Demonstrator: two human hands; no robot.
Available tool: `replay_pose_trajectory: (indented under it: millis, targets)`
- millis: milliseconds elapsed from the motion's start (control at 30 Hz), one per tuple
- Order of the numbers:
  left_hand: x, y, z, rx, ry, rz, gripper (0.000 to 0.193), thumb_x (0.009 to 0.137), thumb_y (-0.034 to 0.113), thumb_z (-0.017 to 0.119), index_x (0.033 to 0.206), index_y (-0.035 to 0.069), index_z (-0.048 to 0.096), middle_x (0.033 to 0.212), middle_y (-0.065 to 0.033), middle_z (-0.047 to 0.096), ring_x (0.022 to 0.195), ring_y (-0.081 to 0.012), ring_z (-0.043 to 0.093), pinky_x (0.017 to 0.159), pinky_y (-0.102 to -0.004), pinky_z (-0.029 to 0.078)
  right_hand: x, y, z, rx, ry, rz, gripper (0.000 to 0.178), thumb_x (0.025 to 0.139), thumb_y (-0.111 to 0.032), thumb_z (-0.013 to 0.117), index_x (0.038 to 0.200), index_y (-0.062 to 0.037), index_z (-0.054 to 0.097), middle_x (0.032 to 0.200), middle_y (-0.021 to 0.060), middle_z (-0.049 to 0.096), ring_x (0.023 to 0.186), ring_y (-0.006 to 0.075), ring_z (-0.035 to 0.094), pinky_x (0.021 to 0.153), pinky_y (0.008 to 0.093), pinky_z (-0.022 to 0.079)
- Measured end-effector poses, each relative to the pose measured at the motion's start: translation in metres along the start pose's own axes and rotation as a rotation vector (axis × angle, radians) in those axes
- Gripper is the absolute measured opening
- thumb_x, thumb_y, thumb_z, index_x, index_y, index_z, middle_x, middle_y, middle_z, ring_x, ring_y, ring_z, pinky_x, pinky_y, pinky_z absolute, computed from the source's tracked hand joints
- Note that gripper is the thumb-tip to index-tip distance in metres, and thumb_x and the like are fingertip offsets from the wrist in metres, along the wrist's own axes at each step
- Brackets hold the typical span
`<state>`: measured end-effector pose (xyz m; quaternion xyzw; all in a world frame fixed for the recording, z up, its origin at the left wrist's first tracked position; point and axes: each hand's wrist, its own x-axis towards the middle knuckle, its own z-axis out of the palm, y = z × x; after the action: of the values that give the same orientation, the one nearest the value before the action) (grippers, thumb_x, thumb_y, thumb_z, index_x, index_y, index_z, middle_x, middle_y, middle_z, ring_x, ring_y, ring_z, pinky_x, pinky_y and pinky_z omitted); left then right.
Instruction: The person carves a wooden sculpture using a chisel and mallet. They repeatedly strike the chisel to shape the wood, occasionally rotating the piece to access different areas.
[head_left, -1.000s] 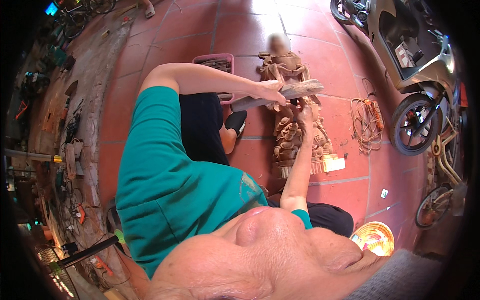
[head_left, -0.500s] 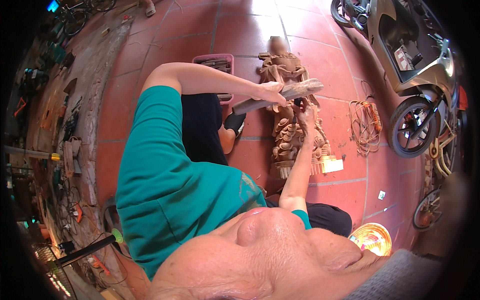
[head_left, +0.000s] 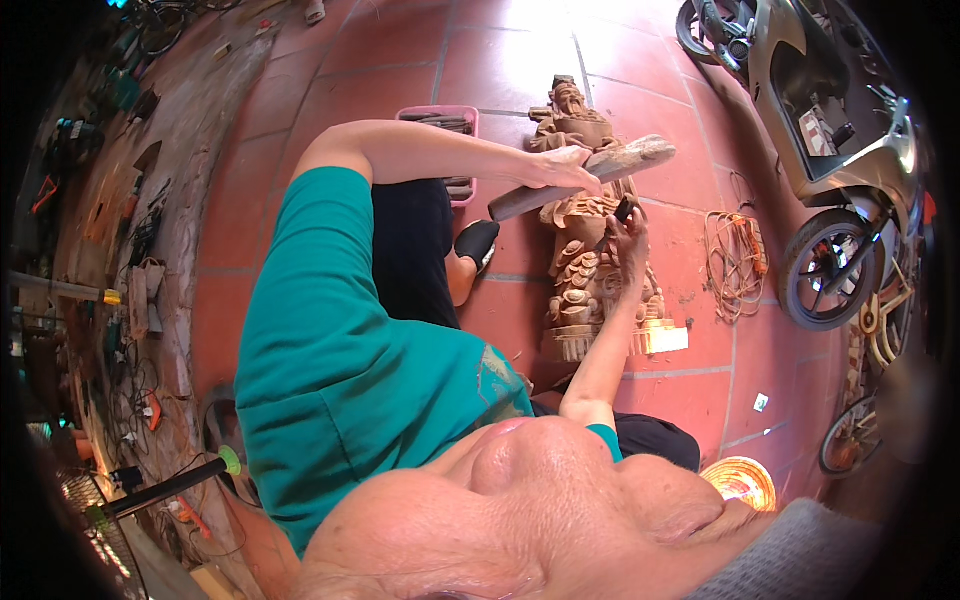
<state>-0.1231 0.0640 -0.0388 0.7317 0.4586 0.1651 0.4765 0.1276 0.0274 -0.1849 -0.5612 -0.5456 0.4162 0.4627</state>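
A carved wooden statue of a robed figure lies on the tiled floor in front of me, its head at the far end and its base toward me. My left hand is closed round a thick, club-like wooden mallet, which slants across above the statue's middle. Just below the mallet, my right hand grips a chisel by its dark handle, close over the carving. Most of the chisel's blade is hidden, so I cannot tell whether its edge touches the wood.
Beyond my left knee stands a pink basket of tools. An orange cord lies coiled right of the statue, with a parked motorbike farther right. A woven basket is at lower right. Tools and cables line the wooden planks on the left.
The mallet and my left hand have shifted a little to the right. My right hand has also moved slightly right, and the chisel's dark handle leans more that way.
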Motion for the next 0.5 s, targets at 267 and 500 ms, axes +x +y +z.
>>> replay_pose_trajectory:
  millis: [267, 500]
  targets:
    - [-0.01, -0.004, 0.01, 0.023, -0.138, -0.084, 0.068, 0.073, 0.041, 0.079, 0.111, -0.01, 0.056, 0.09, -0.0163, 0.066, 0.081, -0.0216, 0.066, 0.07, -0.0368, 0.052, 0.002, -0.004, 0.006, -0.029, -0.108, -0.062, 0.037, 0.088, -0.015, 0.074, 0.121, -0.0047, 0.061, 0.089, 0.0051, 0.068, 0.076, 0.0114, 0.06, 0.066, 0.0296, 0.049]
    - [-0.002, 0.005, 0.001, 0.047, 0.01, 0.042, 0.066, 0.072, 0.045, 0.075, 0.109, -0.007, 0.057, 0.093, -0.0171, 0.066, 0.085, -0.0231, 0.066, 0.071, -0.0382, 0.052, -0.005, -0.023, 0.006, -0.108, -0.111, -0.08, 0.041, 0.088, -0.011, 0.075, 0.125, -0.0024, 0.059, 0.09, 0.0069, 0.069, 0.076, 0.0142, 0.061, 0.068, 0.0303, 0.049]
